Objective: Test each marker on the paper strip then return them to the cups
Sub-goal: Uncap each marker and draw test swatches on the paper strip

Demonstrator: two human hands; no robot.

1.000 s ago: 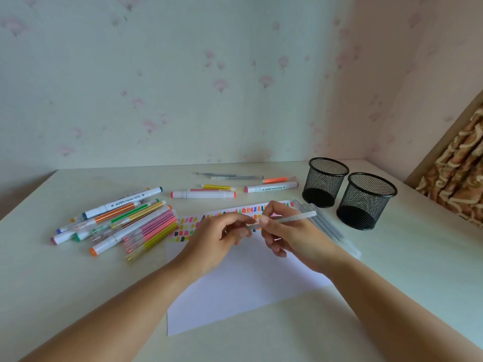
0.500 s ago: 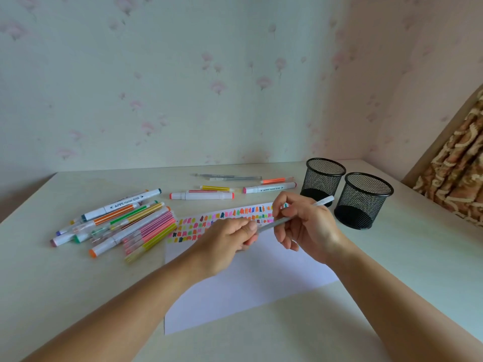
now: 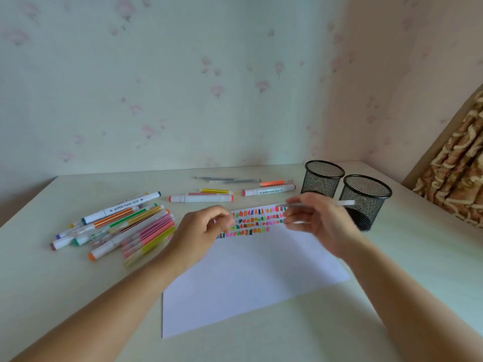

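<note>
The right hand [image 3: 321,223] holds a slim pale marker [image 3: 345,203] level above the table [image 3: 78,296], fingers and thumb clamped on its middle. Its outer end lies in front of the near mesh cup [image 3: 366,186]; the far mesh cup [image 3: 324,176] stands just beside. The left hand [image 3: 201,231] hovers over the left end of the colour swatches [image 3: 256,220] on the paper sheet [image 3: 256,278], fingers curled. Blur hides whether it pinches a cap.

Hazards:
- The cups look light. A sideways insertion may tip one
- No hand pins the sheet. A test stroke may drag it
- An uncapped tip may stain skin or paper
- The marker pile [image 3: 125,226] is loose. A sweep of the forearm may roll markers off the edge
</note>
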